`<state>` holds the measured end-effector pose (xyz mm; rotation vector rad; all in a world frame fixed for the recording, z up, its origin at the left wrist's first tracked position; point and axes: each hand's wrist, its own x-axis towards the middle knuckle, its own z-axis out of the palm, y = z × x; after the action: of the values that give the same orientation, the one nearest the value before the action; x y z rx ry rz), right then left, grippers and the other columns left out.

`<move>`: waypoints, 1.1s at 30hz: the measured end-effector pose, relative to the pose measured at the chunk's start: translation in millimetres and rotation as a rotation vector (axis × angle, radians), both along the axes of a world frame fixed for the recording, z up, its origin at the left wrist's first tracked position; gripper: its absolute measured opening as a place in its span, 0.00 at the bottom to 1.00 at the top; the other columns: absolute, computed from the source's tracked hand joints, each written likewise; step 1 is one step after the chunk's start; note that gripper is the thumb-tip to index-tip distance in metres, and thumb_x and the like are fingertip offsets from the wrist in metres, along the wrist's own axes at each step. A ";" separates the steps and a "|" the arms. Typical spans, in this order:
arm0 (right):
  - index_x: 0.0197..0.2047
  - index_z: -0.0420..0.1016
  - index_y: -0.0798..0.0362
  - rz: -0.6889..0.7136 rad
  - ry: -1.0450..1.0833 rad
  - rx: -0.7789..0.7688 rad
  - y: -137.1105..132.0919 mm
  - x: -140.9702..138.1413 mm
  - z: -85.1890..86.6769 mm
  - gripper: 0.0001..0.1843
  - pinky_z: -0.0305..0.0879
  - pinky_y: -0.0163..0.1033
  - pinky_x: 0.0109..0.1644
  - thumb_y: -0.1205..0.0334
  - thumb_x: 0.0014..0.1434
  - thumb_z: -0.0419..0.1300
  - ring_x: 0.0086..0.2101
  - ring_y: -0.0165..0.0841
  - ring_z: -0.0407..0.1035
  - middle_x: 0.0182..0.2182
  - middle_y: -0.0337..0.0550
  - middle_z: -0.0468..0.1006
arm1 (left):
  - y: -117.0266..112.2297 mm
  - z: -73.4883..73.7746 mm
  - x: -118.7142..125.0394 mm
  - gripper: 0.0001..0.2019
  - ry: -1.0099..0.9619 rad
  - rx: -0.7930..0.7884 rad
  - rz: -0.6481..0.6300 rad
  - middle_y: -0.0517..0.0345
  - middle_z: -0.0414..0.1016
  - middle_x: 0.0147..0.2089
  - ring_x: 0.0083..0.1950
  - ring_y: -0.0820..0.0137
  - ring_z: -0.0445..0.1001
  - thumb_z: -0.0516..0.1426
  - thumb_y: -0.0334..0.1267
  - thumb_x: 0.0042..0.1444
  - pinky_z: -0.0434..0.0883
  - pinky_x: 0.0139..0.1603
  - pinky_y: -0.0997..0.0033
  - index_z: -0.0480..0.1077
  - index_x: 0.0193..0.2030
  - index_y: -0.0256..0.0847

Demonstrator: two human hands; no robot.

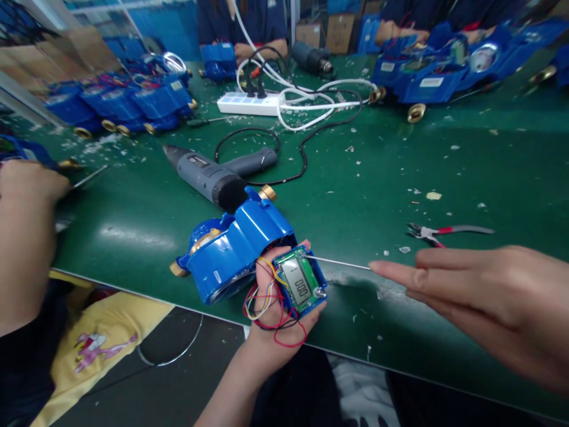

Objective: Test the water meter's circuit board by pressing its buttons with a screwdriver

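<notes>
My left hand (269,320) is closed around a blue-cased display module (297,280), a green circuit board with a small LCD showing digits. Red, black, yellow and white wires (269,302) loop from it over my fingers. My right hand (480,290) grips a screwdriver (340,262); its handle is hidden in the palm. The thin shaft points left, and its tip meets the board's upper corner. A silvery round part (319,292) sits at another corner. Just left of the module, a blue water meter (240,243) with brass fittings lies tilted on the green table (355,196).
Behind the meter lies a grey heat gun (204,175). Red-handled cutters (448,231) are near my right hand. A white power strip (249,104) with cables, more blue meters (120,101), and scraps lie farther back. A co-worker's arm (26,231) is at left; others sit opposite.
</notes>
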<state>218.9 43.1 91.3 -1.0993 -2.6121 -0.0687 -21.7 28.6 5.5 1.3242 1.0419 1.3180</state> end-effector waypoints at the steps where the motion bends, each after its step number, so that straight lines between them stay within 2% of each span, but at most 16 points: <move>1: 0.54 0.71 0.46 0.053 -0.094 0.103 -1.3 1.4 -0.1 0.22 0.63 0.37 0.27 0.66 0.70 0.39 0.26 0.29 0.68 0.33 0.37 0.75 | -0.2 -0.1 -0.3 0.34 -0.004 -0.002 -0.001 0.56 0.72 0.62 0.54 0.69 0.77 0.67 0.24 0.45 0.76 0.49 0.74 0.59 0.55 0.53; 3: 0.58 0.66 0.53 0.107 -0.260 0.246 -6.3 2.7 -1.0 0.25 0.59 0.42 0.28 0.73 0.66 0.37 0.27 0.34 0.66 0.31 0.42 0.70 | -0.5 -0.3 -0.6 0.35 -0.018 0.003 0.004 0.57 0.72 0.61 0.52 0.69 0.78 0.68 0.24 0.44 0.77 0.47 0.75 0.60 0.55 0.54; 6: 0.62 0.61 0.58 0.056 -0.343 0.285 -19.3 0.3 -7.5 0.28 0.57 0.44 0.31 0.77 0.60 0.39 0.30 0.37 0.64 0.32 0.45 0.69 | -1.1 -0.2 -0.4 0.35 -0.002 0.002 0.020 0.58 0.72 0.60 0.51 0.70 0.78 0.68 0.24 0.43 0.77 0.46 0.76 0.60 0.54 0.54; 10: 0.63 0.61 0.53 -0.076 -0.177 0.147 -37.8 -3.3 -25.9 0.32 0.57 0.40 0.29 0.78 0.57 0.42 0.28 0.32 0.65 0.36 0.42 0.71 | -2.0 -0.3 0.3 0.33 0.044 -0.012 0.044 0.56 0.71 0.61 0.54 0.68 0.77 0.66 0.24 0.46 0.76 0.49 0.73 0.59 0.54 0.53; 12: 0.65 0.60 0.52 -0.096 -0.115 0.106 -44.1 -5.0 -34.3 0.34 0.57 0.38 0.27 0.78 0.57 0.42 0.27 0.30 0.65 0.37 0.41 0.71 | -2.3 -1.0 0.7 0.33 0.053 -0.004 0.050 0.56 0.71 0.61 0.52 0.69 0.77 0.67 0.25 0.45 0.76 0.48 0.73 0.59 0.54 0.53; 15: 0.65 0.61 0.55 -0.091 -0.055 0.114 -49.7 -11.4 -41.0 0.33 0.59 0.36 0.27 0.79 0.57 0.43 0.28 0.29 0.67 0.36 0.42 0.71 | -2.4 -2.3 1.7 0.35 0.075 0.021 0.081 0.56 0.71 0.60 0.50 0.69 0.77 0.68 0.26 0.43 0.76 0.49 0.73 0.59 0.55 0.53; 18: 0.62 0.64 0.60 -0.114 -0.005 0.120 -55.3 -22.1 -44.5 0.31 0.61 0.33 0.25 0.79 0.55 0.44 0.25 0.28 0.68 0.33 0.43 0.71 | -2.5 -2.3 3.2 0.35 0.101 0.024 0.113 0.56 0.71 0.61 0.54 0.67 0.76 0.68 0.26 0.43 0.75 0.53 0.69 0.59 0.55 0.53; 23: 0.64 0.62 0.59 -0.222 -0.009 0.075 -71.4 -35.0 -57.4 0.31 0.62 0.34 0.21 0.77 0.57 0.44 0.23 0.28 0.68 0.32 0.42 0.71 | -3.1 -0.8 3.5 0.35 0.140 0.061 0.148 0.56 0.71 0.61 0.57 0.65 0.75 0.68 0.27 0.44 0.74 0.57 0.65 0.58 0.55 0.53; 27: 0.61 0.63 0.64 -0.124 0.024 0.020 -78.8 -38.2 -65.7 0.28 0.67 0.32 0.23 0.77 0.60 0.42 0.27 0.29 0.72 0.33 0.44 0.75 | -3.2 -1.5 2.1 0.36 0.114 0.088 0.136 0.55 0.71 0.62 0.59 0.64 0.74 0.68 0.25 0.44 0.75 0.55 0.67 0.58 0.55 0.53; 33: 0.59 0.65 0.63 -0.141 0.051 0.103 -76.3 -49.0 -70.2 0.24 0.68 0.32 0.23 0.76 0.63 0.41 0.30 0.31 0.75 0.32 0.44 0.76 | -2.0 -1.6 1.1 0.37 0.131 0.133 0.164 0.55 0.73 0.61 0.58 0.64 0.75 0.68 0.24 0.42 0.75 0.54 0.69 0.57 0.56 0.52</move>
<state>169.9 -33.2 21.2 -1.2299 -2.4545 -0.2011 -20.6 26.6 3.9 1.4656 1.1910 1.4587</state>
